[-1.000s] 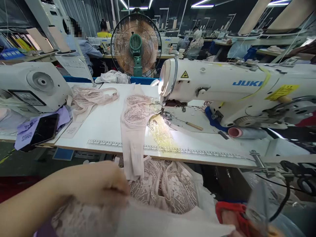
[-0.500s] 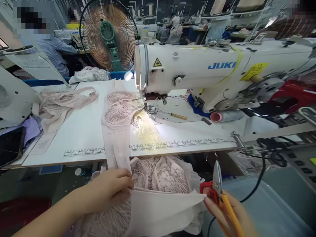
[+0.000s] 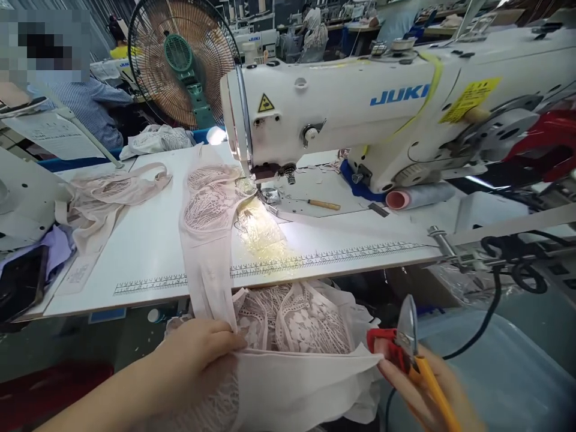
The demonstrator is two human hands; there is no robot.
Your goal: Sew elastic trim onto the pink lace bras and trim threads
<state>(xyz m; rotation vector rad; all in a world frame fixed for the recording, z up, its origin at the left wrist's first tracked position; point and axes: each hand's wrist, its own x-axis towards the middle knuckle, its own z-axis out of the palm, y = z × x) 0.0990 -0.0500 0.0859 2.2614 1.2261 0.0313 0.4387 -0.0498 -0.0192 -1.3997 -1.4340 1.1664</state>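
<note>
A pale pink lace bra (image 3: 207, 210) lies on the sewing table, one side at the needle area of the machine. Its band hangs over the table's front edge to my left hand (image 3: 198, 348), whose fingers are closed on pale fabric. From there a smooth light bra wing (image 3: 306, 381) stretches across to my right hand (image 3: 423, 378), which pinches its pointed corner. That same hand also holds scissors (image 3: 407, 327) with red and orange handles, blades pointing up. Behind the stretched wing, more lace bras (image 3: 310, 318) are bunched below the table edge.
The white sewing machine (image 3: 333, 114) spans the table's back, with a wooden-handled tool (image 3: 323, 204) and a thread cone (image 3: 418, 195) near its base. Another bra (image 3: 112, 186) and a phone (image 3: 22, 279) lie left. A fan (image 3: 184, 60) and a seated person (image 3: 101, 105) are behind.
The view has tilted and shifted slightly. Both hands keep their hold, the fabric still stretched between them; the right hand with the scissors sits slightly farther right in view.
</note>
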